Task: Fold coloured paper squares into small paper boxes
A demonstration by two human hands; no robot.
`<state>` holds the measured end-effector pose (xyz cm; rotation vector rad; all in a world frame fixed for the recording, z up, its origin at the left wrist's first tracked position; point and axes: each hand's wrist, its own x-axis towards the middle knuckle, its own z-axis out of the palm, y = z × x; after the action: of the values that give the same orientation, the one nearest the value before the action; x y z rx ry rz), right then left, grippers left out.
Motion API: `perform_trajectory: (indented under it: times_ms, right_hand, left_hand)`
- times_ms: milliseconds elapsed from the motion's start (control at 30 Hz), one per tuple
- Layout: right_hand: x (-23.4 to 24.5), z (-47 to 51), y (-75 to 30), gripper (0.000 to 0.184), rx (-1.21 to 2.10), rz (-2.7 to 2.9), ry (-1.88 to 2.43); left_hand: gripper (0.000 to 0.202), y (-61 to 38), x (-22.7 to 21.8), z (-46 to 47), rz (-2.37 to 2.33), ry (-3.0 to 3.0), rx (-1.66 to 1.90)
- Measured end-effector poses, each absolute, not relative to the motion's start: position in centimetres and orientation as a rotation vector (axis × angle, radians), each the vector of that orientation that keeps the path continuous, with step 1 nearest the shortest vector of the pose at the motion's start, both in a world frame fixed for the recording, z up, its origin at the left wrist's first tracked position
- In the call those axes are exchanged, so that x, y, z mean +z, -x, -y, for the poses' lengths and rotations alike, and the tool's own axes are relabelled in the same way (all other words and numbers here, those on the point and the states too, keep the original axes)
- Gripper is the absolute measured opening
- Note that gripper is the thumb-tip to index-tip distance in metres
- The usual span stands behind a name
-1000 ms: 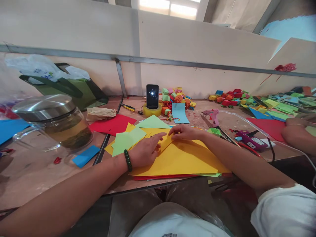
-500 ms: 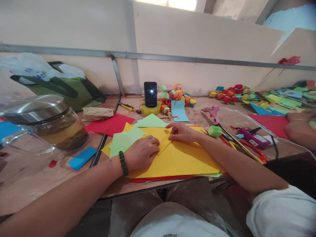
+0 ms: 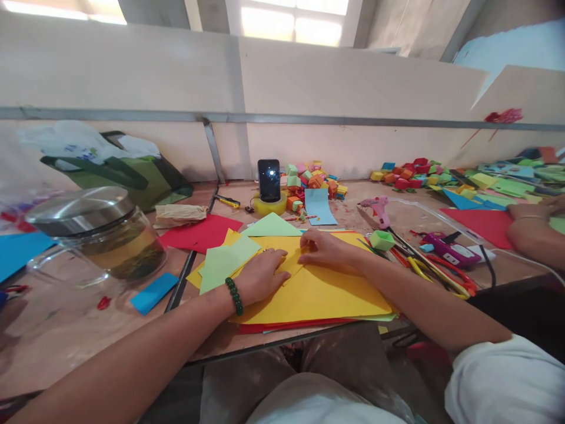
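Observation:
Yellow sheets (image 3: 339, 294) lie stacked on the table in front of me, with red and green edges showing beneath. On top is a smaller piece of yellow paper (image 3: 291, 272), partly covered by my hands. My left hand (image 3: 260, 278), with a green bead bracelet at the wrist, lies flat on this piece, fingers stretched and thumb apart. Facing it from the right, my right hand (image 3: 326, 250) has curled fingers and its thumb at the piece's edge; the exact grip is partly hidden. Light green sheets (image 3: 227, 259) lie beside my left hand.
A glass jug of tea (image 3: 119, 241) stands at left near a blue paper strip (image 3: 154, 293). Behind are a phone (image 3: 269, 179) on a tape roll and piled paper cubes (image 3: 315, 179). At right lie a pink glue gun (image 3: 377, 209), a purple power strip (image 3: 450, 247) and another person's hand (image 3: 532, 221).
My left hand's fingers have straightened from a curl and now lie flat on the paper. My right hand stays at the paper's edge. The whole view has tilted up slightly.

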<state>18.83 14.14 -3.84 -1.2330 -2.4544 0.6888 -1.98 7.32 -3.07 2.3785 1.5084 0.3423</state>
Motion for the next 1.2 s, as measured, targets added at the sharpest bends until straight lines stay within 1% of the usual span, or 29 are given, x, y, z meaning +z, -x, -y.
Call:
perform_trajectory:
  times_ms: [100,167,300,367,500,567,633,700,800,867,967,1000,1100,1200]
  right_hand:
    - [-3.8,-14.1,-19.0,0.043,0.763,2.475,1.241]
    - [-3.7,-14.1,-19.0,0.042,0.734,2.522,1.215]
    - [-3.3,-13.9,-19.0,0.044,0.691,2.526,1.160]
    - [-3.2,-13.9,-18.9,0.044,0.739,2.527,1.137]
    - [-3.0,-13.8,-18.9,0.038,0.784,2.549,1.096]
    - [-2.9,-13.7,-18.9,0.043,0.806,2.524,1.136]
    - [-2.9,-13.6,-18.9,0.053,0.827,2.518,1.208]
    - [-2.8,-13.5,-19.0,0.055,0.823,2.544,1.245]
    - [-2.8,-13.3,-19.0,0.041,0.796,2.566,1.189]
    - [-2.9,-13.1,-18.9,0.031,0.827,2.491,1.122]
    - [-3.0,-13.0,-18.5,0.024,0.923,2.275,0.988]
    - [-3.1,-13.0,-18.3,0.025,0.962,2.193,0.942]
    - [-3.1,-13.2,-18.0,0.035,1.116,1.909,0.840]
    - [-2.9,-13.4,-18.0,0.041,1.208,1.714,0.780]
  left_hand:
    - [0.017,2.0,-3.1,-7.4,-1.490,-2.387,0.338]
    - [0.011,2.0,-3.3,-7.4,-1.455,-2.393,0.402]
    - [0.005,2.0,-3.4,-7.2,-1.379,-2.402,0.525]
    - [0.007,2.0,-3.3,-7.1,-1.355,-2.412,0.544]
    - [0.009,2.0,-2.9,-7.0,-1.353,-2.421,0.532]
    - [0.011,2.0,-2.8,-7.0,-1.360,-2.428,0.520]
    - [0.014,2.0,-2.8,-7.0,-1.370,-2.446,0.505]
    - [0.015,2.0,-2.9,-7.0,-1.377,-2.472,0.489]
    - [0.015,2.0,-3.1,-7.0,-1.382,-2.487,0.511]
    - [0.016,2.0,-3.2,-6.9,-1.399,-2.415,0.591]
    - [0.018,2.0,-3.0,-6.9,-1.408,-2.244,0.682]
    - [0.020,2.0,-2.9,-7.0,-1.398,-2.196,0.683]
    - [0.039,2.0,-2.6,-7.2,-1.363,-2.050,0.686]
    - [0.043,2.0,-2.4,-7.4,-1.288,-1.889,0.720]
